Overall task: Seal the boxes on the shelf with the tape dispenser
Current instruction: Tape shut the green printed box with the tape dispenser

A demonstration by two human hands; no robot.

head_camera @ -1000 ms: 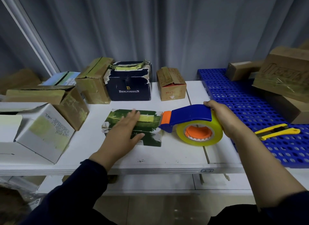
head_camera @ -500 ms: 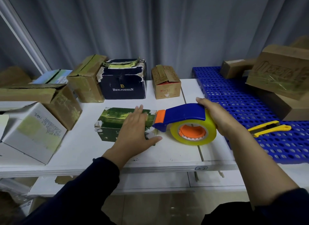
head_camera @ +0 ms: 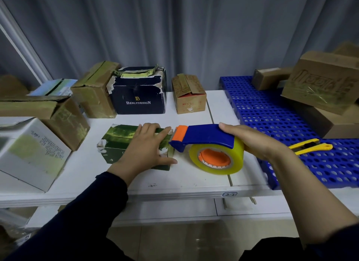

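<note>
Single head-worn wide-angle view, looking forward and down from just in front of the flat white shelf board point(head_camera: 184, 181). Close above that board's front edge, with the grey pleated curtain point(head_camera: 174, 37) behind the board filling the upper frame.

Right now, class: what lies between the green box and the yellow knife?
In the head view, the tape dispenser, held in the right hand, lies between the green box and the yellow knife.
</note>
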